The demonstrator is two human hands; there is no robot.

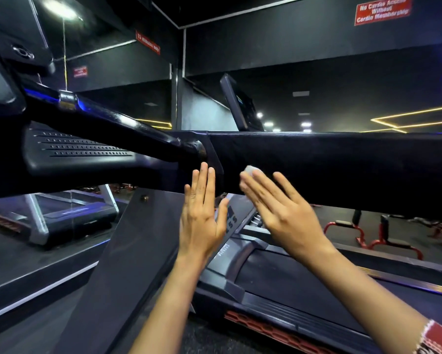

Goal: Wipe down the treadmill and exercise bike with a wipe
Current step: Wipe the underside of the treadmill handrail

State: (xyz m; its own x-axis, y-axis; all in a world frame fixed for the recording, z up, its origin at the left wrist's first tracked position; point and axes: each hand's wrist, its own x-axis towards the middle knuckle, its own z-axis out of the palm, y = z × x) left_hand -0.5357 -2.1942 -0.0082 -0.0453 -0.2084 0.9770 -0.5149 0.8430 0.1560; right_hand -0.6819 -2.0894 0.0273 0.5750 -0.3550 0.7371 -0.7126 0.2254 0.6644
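Head view: right hand [278,208] flat, fingers straight, pressing white wipe [252,170] on front face of black treadmill handrail [342,162]; wipe peeks out past fingertips. Left hand [202,213] at handrail's left end, fingers straight and together, holding nothing; contact unclear. Treadmill belt [291,284] below handrail. Red wall sign [383,10] above handrail.
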